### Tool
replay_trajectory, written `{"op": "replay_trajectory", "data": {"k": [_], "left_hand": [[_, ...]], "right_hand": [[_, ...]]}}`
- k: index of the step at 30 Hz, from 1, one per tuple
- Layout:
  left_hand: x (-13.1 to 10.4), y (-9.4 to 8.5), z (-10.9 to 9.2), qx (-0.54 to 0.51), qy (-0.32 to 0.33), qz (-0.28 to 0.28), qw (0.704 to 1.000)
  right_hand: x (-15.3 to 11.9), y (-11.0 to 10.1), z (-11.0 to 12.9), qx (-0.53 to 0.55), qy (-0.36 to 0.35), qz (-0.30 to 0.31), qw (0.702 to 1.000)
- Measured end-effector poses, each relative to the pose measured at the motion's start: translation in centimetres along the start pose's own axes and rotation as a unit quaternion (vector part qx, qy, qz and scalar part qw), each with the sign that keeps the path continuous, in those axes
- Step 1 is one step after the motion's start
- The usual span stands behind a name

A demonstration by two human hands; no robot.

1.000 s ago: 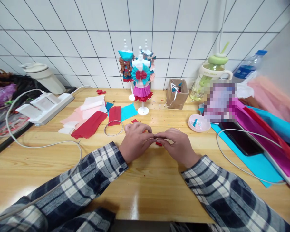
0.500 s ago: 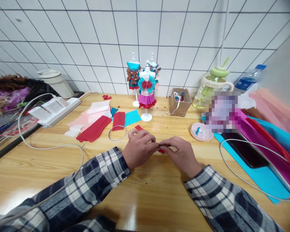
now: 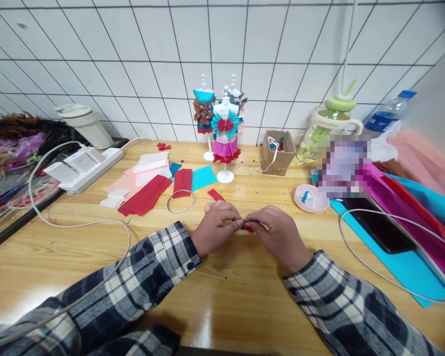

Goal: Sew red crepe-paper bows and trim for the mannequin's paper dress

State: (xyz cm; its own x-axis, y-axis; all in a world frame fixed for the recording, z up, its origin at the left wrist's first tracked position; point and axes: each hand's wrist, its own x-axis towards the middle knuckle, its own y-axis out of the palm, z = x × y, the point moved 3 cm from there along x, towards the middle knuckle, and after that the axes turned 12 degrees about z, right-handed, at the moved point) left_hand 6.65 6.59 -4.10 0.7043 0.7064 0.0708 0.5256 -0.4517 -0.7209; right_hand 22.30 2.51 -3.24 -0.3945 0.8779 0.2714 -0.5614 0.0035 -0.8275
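My left hand (image 3: pixel 219 226) and my right hand (image 3: pixel 276 232) meet above the table, thumbs and fingertips pinched together. What they pinch is tiny and mostly hidden, with a dark spot between the tips. A bit of red paper (image 3: pixel 248 228) peeks out under the right fingers; whether it is held or lies on the wood I cannot tell. Just beyond the left hand lies a small red strip (image 3: pixel 215 195). A thin wire ring (image 3: pixel 181 212) rests left of it, overlapping a red crepe-paper piece (image 3: pixel 182 182).
Small white mannequins in paper dresses (image 3: pixel 225 131) stand near the wall. Left are a larger red sheet (image 3: pixel 145 196), pale pink sheets, a power strip (image 3: pixel 85 170) and a cup. Right are a cardboard box (image 3: pixel 278 154), a pink dish (image 3: pixel 311 199), bottles, a phone (image 3: pixel 380 227) and cables.
My left fingers have curled in, with the raised ones lowered toward the pinch. My right hand stays nearly in place. The view has tilted slightly.
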Motion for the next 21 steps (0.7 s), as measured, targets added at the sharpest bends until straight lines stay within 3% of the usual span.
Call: {"op": "replay_trajectory", "data": {"k": [5,10,15,21], "left_hand": [[0.2,-0.4,0.6,0.056,-0.031,-0.04,0.997],[0.3,-0.1,-0.2,0.143,0.05,0.004,0.988],[0.7,1.2,-1.9,0.203,0.101,0.071,0.971],[1.8,1.8,-2.1,0.249,0.111,0.087,0.958]], "right_hand": [[-0.1,-1.6,-3.0,-0.048,0.074,-0.009,0.996],[-0.4,-2.2,-6.6,-0.084,0.128,0.05,0.987],[-0.6,-2.0,-6.1,-0.089,0.158,0.091,0.979],[-0.7,-1.6,-5.4,-0.142,0.161,0.131,0.968]]}}
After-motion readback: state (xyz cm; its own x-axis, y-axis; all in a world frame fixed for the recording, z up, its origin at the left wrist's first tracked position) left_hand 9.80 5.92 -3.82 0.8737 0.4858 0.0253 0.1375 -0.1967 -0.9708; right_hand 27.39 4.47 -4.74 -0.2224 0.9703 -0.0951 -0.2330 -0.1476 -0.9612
